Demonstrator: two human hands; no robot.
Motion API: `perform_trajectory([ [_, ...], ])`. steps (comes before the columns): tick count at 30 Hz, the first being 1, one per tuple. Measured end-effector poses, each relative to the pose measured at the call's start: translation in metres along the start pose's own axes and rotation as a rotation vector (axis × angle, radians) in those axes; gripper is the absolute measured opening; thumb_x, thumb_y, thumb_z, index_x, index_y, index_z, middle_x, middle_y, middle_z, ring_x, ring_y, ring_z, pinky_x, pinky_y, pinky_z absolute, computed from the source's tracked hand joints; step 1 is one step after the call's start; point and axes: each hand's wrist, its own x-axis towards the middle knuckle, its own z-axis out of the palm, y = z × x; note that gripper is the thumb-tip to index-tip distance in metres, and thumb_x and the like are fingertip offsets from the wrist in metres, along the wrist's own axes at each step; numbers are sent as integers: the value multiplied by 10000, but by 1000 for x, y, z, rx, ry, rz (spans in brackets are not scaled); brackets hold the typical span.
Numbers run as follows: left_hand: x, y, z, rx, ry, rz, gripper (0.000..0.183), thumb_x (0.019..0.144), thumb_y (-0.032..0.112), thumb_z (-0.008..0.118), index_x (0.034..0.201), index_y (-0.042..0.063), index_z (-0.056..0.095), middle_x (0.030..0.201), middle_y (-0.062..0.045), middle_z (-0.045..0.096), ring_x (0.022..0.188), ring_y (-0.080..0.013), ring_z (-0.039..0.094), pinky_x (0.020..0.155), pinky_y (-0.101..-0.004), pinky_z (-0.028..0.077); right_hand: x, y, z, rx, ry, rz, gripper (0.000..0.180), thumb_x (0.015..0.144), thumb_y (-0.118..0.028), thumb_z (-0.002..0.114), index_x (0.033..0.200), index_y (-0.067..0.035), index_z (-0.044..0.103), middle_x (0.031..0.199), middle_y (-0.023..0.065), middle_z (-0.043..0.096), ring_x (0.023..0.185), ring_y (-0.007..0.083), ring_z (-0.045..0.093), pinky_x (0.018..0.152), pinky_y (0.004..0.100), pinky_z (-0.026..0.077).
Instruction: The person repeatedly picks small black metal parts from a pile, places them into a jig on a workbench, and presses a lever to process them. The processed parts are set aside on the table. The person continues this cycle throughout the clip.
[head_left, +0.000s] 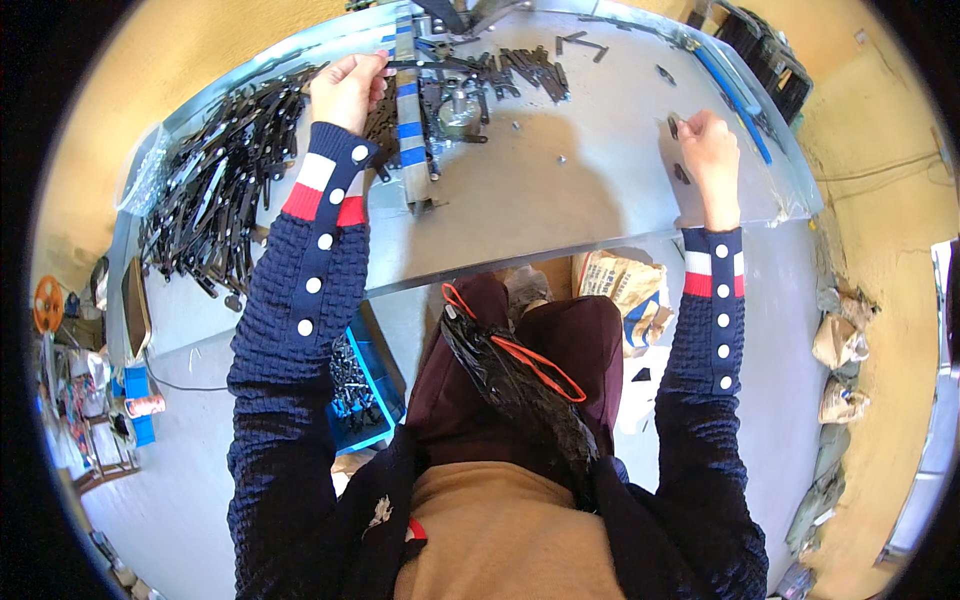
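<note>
My left hand (349, 88) pinches the end of a long dark metal strip (431, 65), which reaches right across an upright bar with blue bands (410, 127). Beyond that bar lies a heap of short dark metal pieces (529, 69). At the right of the table my right hand (709, 150) holds a small dark part (673, 126) between its fingertips. Just below that part, another small dark piece (681, 174) lies on the table, and one more (665, 74) lies farther back. A large pile of long dark metal strips (225, 172) spreads left of my left hand.
A machine part (459, 112) stands right of the banded bar. Blue strips (731, 101) lie along the table's right side. Below the table edge (480, 266) are a blue bin of small metal parts (375, 382) and a printed paper sack (622, 292). A black plastic bag (517, 390) lies across my lap.
</note>
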Motion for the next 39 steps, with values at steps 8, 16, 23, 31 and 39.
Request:
perform_trajectory([
  [8, -2, 0, -1, -13, 49, -65, 128, 747, 195, 578, 731, 71, 607, 536, 33, 489, 413, -41, 396, 386, -168, 288, -5, -128, 50, 384, 75, -672, 155, 699, 39, 440, 842, -12, 407, 684, 198, 540, 690, 359, 541, 604, 406, 436],
  [16, -1, 4, -6, -74, 70, -94, 153, 724, 158, 585, 614, 52, 575, 474, 18, 488, 383, -48, 408, 360, -180, 301, -9, -157, 68, 611, 152, -822, 247, 632, 122, 477, 839, -10, 451, 777, 143, 505, 786, 301, 483, 701, 344, 399],
  [23, -1, 4, -4, -73, 95, -79, 149, 716, 159, 584, 612, 53, 573, 470, 18, 485, 380, -42, 402, 357, -178, 299, -12, -156, 65, 708, 36, -785, 188, 682, 92, 487, 836, -12, 454, 785, 132, 500, 780, 291, 481, 692, 341, 394],
  [31, -3, 5, -1, -35, 59, -62, 151, 727, 153, 579, 612, 55, 573, 485, 25, 494, 385, -30, 403, 357, -163, 299, -10, -155, 63, 706, 23, -790, 183, 687, 80, 492, 845, -10, 486, 794, 130, 505, 805, 287, 488, 719, 340, 397],
  [39, -3, 2, -2, 32, 16, -40, 167, 738, 219, 582, 650, 77, 575, 487, 36, 469, 418, -44, 408, 401, -172, 292, -8, -151, 63, 741, -6, -733, 245, 673, 42, 531, 907, -29, 531, 805, 113, 505, 795, 260, 496, 725, 305, 409],
])
